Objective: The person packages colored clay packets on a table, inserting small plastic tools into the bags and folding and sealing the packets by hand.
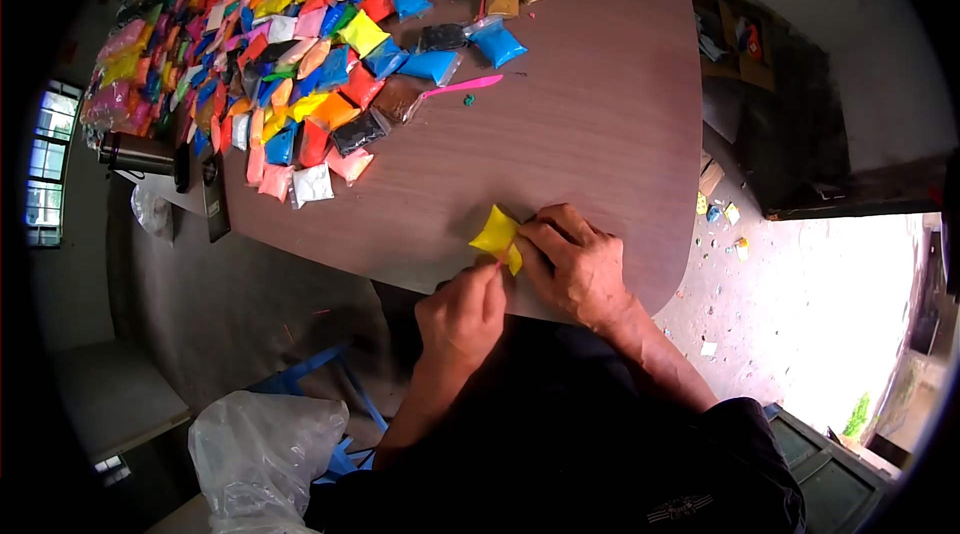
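Observation:
Near the front edge of the table, a yellow piece with pointed corners (494,232), which looks like soft modelling clay, is between my two hands. My right hand (578,262) is closed, with its thumb and fingertips gripping the piece's right side. My left hand (463,314) is pinched shut just below it. A thin reddish tip shows at those left fingertips, touching or very close to the yellow piece; what it belongs to is hidden by the fingers.
Many small plastic packets of coloured clay (360,34) are heaped over the table's far left. A pink plastic tool (463,86) and a dark green bit (469,101) lie nearby. A flask (140,154) stands at left; a blue chair (310,369) and plastic bag (262,449) are below.

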A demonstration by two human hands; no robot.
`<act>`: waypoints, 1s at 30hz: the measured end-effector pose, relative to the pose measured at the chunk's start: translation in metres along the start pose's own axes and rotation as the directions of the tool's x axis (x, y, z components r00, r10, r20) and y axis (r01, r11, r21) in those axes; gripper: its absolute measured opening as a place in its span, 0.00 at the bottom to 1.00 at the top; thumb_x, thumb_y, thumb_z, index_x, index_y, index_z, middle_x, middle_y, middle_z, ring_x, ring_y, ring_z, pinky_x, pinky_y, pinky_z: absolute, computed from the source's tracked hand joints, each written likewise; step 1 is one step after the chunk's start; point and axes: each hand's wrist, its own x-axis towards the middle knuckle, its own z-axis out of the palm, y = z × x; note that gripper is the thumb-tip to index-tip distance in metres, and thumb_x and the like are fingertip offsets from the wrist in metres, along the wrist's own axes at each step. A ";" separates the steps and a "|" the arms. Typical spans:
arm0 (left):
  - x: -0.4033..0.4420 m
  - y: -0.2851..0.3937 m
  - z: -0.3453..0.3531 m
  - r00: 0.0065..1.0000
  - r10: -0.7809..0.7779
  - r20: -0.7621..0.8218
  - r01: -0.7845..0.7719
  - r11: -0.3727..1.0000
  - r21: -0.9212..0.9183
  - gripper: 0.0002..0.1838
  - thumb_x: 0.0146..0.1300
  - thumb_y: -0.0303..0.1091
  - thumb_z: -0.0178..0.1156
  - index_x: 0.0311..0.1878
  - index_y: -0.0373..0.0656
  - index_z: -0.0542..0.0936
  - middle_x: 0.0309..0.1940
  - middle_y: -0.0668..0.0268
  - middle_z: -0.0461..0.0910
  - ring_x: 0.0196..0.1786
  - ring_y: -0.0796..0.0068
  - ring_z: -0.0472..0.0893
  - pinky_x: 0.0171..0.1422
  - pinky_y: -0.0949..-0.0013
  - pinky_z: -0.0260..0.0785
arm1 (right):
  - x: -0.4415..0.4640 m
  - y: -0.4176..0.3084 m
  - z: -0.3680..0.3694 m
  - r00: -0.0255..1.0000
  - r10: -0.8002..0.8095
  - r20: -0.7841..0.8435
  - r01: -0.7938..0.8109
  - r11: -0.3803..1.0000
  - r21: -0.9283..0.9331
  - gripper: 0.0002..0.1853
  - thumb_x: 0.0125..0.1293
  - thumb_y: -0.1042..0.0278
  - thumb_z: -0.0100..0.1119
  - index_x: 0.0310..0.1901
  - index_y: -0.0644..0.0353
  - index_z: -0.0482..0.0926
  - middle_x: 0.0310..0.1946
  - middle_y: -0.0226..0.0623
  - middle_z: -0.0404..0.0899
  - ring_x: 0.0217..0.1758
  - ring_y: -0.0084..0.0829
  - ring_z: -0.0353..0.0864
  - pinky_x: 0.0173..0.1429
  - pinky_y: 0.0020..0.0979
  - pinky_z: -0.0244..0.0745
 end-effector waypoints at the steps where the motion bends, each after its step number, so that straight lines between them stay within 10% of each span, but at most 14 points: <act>1: 0.002 -0.005 -0.002 1.000 -0.017 0.005 0.017 0.999 0.044 0.07 0.66 0.23 0.72 0.44 0.42 0.84 0.29 0.55 0.87 0.29 0.51 0.88 0.33 0.58 0.81 | 0.000 0.000 0.000 1.000 -0.004 -0.003 0.004 1.000 -0.007 0.07 0.62 0.69 0.77 0.40 0.52 0.88 0.41 0.30 0.85 0.32 0.35 0.88 0.32 0.34 0.83; 18: 0.005 -0.028 -0.007 0.991 -0.123 -0.047 0.126 0.990 0.065 0.05 0.67 0.24 0.71 0.43 0.40 0.84 0.28 0.52 0.85 0.28 0.51 0.87 0.33 0.59 0.79 | -0.002 0.002 0.002 1.000 0.024 -0.012 -0.024 1.000 0.013 0.08 0.61 0.67 0.79 0.39 0.53 0.89 0.40 0.30 0.86 0.32 0.35 0.89 0.33 0.34 0.84; 25: 0.017 -0.021 -0.028 0.969 -0.243 -0.038 0.237 0.964 -0.121 0.05 0.68 0.24 0.71 0.44 0.38 0.85 0.25 0.56 0.83 0.24 0.72 0.81 0.31 0.68 0.74 | -0.002 0.002 0.004 0.999 0.037 -0.014 -0.036 0.999 0.024 0.08 0.60 0.67 0.79 0.38 0.53 0.88 0.40 0.30 0.86 0.33 0.35 0.89 0.34 0.34 0.84; 28: 0.014 -0.014 -0.017 0.980 -0.199 -0.010 0.196 0.972 -0.131 0.05 0.68 0.24 0.71 0.44 0.37 0.85 0.25 0.56 0.83 0.24 0.72 0.81 0.31 0.68 0.74 | -0.002 0.002 0.003 0.999 0.031 -0.011 -0.030 0.999 0.026 0.09 0.60 0.67 0.80 0.39 0.53 0.88 0.40 0.29 0.86 0.33 0.35 0.89 0.34 0.34 0.84; 30: 0.012 -0.018 -0.016 0.975 -0.221 0.028 0.223 0.969 -0.105 0.06 0.67 0.26 0.72 0.44 0.40 0.85 0.29 0.53 0.86 0.28 0.55 0.87 0.33 0.62 0.78 | -0.002 0.003 0.002 1.000 0.021 -0.016 -0.020 0.999 0.028 0.09 0.60 0.67 0.80 0.39 0.53 0.88 0.40 0.29 0.86 0.33 0.35 0.89 0.34 0.34 0.84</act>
